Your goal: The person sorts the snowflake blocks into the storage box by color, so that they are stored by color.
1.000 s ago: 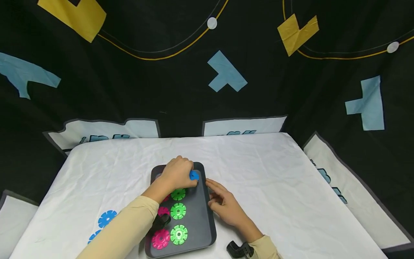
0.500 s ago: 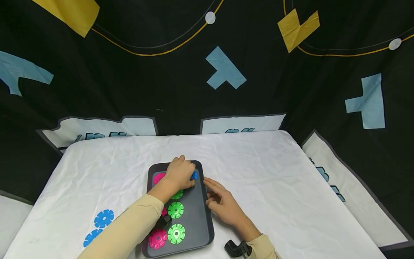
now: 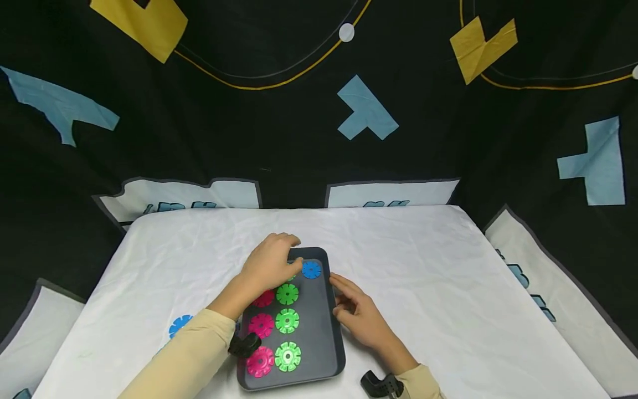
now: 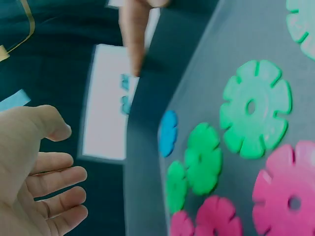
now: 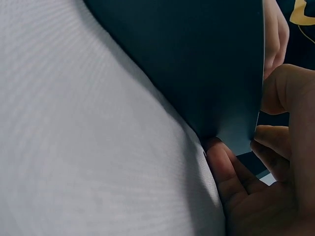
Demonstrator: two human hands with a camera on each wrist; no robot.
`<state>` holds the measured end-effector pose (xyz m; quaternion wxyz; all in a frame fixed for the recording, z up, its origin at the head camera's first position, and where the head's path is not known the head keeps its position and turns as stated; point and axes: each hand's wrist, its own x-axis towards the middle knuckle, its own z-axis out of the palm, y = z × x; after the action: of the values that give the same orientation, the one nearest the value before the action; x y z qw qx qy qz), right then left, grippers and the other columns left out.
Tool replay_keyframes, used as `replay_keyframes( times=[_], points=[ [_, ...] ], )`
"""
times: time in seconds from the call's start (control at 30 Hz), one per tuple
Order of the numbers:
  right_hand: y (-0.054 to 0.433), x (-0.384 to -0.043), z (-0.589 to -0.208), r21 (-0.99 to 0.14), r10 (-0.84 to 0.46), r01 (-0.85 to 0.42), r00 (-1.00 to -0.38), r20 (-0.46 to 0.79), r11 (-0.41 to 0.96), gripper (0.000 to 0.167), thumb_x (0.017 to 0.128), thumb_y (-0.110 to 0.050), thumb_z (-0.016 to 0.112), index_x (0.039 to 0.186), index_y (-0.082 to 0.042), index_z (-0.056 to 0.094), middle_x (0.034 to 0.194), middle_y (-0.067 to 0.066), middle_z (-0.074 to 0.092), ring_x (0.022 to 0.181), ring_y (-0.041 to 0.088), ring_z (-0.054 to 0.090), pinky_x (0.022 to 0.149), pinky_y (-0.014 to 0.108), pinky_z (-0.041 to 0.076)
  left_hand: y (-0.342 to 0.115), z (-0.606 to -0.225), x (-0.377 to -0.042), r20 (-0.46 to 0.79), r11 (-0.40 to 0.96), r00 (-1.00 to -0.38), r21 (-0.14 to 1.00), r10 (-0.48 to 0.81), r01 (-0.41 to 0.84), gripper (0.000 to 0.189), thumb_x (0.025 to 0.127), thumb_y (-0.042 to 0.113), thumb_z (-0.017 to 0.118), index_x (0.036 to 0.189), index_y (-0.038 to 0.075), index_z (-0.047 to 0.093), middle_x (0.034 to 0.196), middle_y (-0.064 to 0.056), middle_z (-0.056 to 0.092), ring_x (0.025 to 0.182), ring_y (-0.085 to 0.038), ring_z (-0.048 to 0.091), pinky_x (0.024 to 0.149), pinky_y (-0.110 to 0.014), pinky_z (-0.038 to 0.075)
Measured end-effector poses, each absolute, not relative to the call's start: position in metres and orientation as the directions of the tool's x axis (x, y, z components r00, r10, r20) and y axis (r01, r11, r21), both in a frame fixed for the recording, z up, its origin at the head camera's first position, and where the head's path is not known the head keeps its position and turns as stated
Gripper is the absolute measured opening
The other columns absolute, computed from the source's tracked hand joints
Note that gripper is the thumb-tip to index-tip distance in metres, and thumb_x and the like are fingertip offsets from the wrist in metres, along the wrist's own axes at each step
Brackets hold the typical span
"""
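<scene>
A dark grey tray (image 3: pixel 316 332) lies on the white cloth, holding flower-shaped plastic discs laid out in columns. Pink discs (image 3: pixel 260 362) run down the left side, with green discs (image 3: pixel 287 321) beside them. At the top of the right column lies a single blue disc (image 3: pixel 311 270). My left hand (image 3: pixel 271 263) hovers over the tray's far left corner, fingers spread and holding nothing; it hides the discs beneath it. My right hand (image 3: pixel 360 316) rests at the tray's right side, its fingertips touching the outer wall (image 5: pixel 211 98).
Another blue disc (image 3: pixel 180 325) lies on the white cloth (image 3: pixel 399 249) left of the tray, partly behind my left sleeve (image 3: pixel 184 354). A black wrist mount (image 3: pixel 381 385) sits on my right wrist. Dark fabric (image 3: pixel 299 138) hangs behind the table.
My left hand has let go of the blue disc and moved left, leaving that disc in the tray's far right corner. My right hand stays at the tray's side.
</scene>
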<state>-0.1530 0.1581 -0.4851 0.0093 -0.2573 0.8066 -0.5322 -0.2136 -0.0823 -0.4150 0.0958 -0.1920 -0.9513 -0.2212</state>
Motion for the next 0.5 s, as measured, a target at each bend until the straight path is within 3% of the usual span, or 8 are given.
replay_keyframes(
  times=[0.1, 0.5],
  points=[
    [0.158, -0.149, -0.475, -0.870, -0.430, -0.391, -0.870, 0.242, 0.301, 0.061, 0.084, 0.010, 0.057, 0.143, 0.007, 0.042, 0.151, 0.018, 0.037, 0.101, 0.036, 0.059, 0.085, 0.036, 0.051, -0.097, -0.407, -0.205, 0.286, 0.808, -0.922, 0.458, 0.260, 0.370, 0.042, 0.086, 0.025, 0.064, 0.123, 0.004, 0.065, 0.122, -0.010, 0.064, 0.114, -0.029, 0.055, 0.093, -0.045, 0.048],
    [0.154, -0.146, -0.473, -0.875, -0.425, -0.382, -0.874, 0.237, 0.297, 0.061, 0.083, 0.010, 0.058, 0.143, 0.006, 0.044, 0.151, 0.018, 0.037, 0.100, 0.037, 0.059, 0.082, 0.033, 0.051, -0.166, -0.418, -0.164, 0.303, 0.784, -0.951, 0.574, 0.062, 0.235, 0.043, 0.087, 0.023, 0.064, 0.126, 0.003, 0.061, 0.123, -0.015, 0.062, 0.111, -0.033, 0.056, 0.089, -0.055, 0.047]
  ],
)
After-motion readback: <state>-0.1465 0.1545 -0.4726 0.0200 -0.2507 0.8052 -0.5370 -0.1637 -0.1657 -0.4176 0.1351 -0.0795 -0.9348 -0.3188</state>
